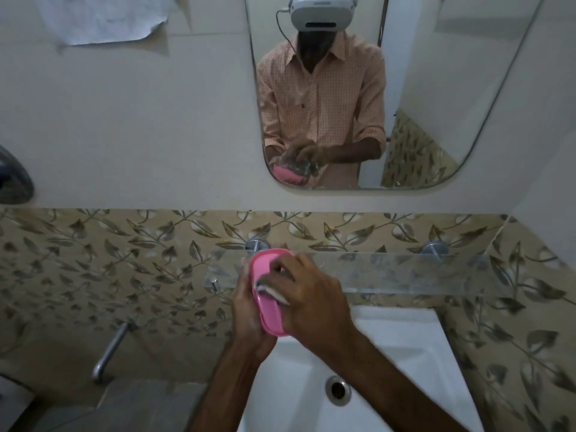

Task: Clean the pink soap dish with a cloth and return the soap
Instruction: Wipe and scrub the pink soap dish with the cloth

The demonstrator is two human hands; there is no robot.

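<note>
pink soap dish (268, 294), frame centre, gripped by left hand (246, 310) | right hand (307, 294) closed on cloth (274, 293), wiping | next: return soap, unseen

The pink soap dish (268, 310) in my left hand (249, 319) looks like smooth plastic with a slight sheen, and the pale cloth (274, 293) under my right hand (307, 294) is soft and matt. Below them the white sink (405, 353) is glossy ceramic with a shiny metal drain ring (338, 390). The shelf (405, 272) behind is clear glass on polished metal mounts, against leaf-patterned tiles (109, 260) with a faint gloss.
</note>
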